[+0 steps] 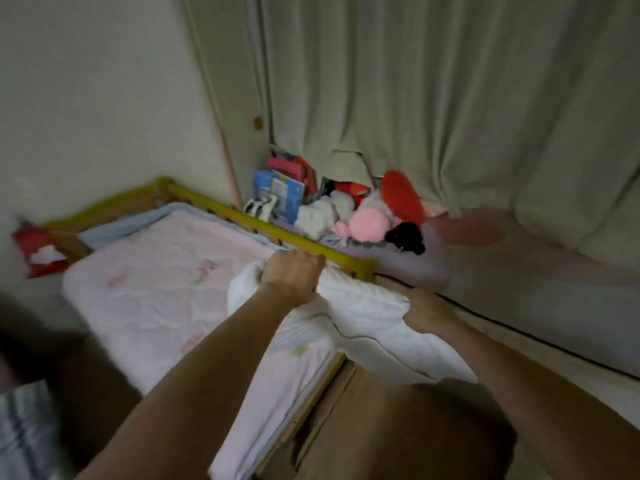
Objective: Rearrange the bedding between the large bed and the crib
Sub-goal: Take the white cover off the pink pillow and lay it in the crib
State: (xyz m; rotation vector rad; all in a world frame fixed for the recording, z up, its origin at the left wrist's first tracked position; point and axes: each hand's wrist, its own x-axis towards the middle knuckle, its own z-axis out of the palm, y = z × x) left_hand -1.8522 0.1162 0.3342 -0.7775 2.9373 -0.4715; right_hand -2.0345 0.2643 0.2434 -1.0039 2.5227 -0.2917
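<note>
Both hands, left (294, 277) and right (427, 311), gripping white blanket (360, 306) over crib (349, 263)

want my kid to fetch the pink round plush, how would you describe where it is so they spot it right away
Start at the crib with the yellow-topped rail and look just past that rail, at the toy pile under the curtain. The pink plush sits mid-pile, between a white plush and a black one; it is the only round, bright pink one.

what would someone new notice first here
Both hands, left hand and right hand, grip a bunched white blanket at centre, over the crib's near corner. To its left lies the crib's pink quilt; behind the yellow rail, bright soft toys pile against the curtain.
</note>
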